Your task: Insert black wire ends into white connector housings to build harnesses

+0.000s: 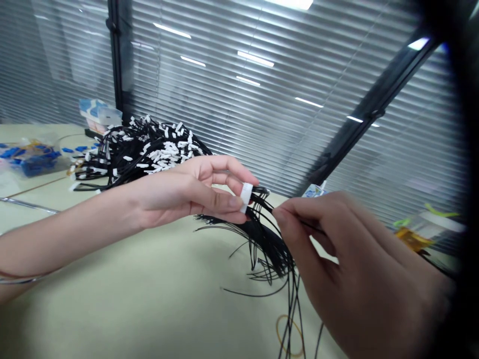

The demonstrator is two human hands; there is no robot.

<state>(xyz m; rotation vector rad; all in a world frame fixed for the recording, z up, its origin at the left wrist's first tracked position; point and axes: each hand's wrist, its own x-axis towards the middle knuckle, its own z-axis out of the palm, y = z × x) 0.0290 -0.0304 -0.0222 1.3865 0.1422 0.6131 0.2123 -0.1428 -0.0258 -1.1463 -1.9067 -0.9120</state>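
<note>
Between the thumb and fingers of my left hand (209,192) is a white connector housing (246,197), held upright above the table. Several thin black wires run out of its right side. Just to the right, my right hand (348,264) pinches a black wire (312,228) between thumb and forefinger, close to the connector. Whether that wire's tip sits inside the housing cannot be made out. Below both hands hangs a loose bundle of black wires (275,249), its ends fanned out to the left.
A large heap of black cables with white connectors (164,149) lies at the back left. Beside it are a bag of blue parts (32,157) and a tissue pack (99,114). A yellow rubber band (277,329) lies near the front. Window blinds (224,89) stand behind the table (149,289).
</note>
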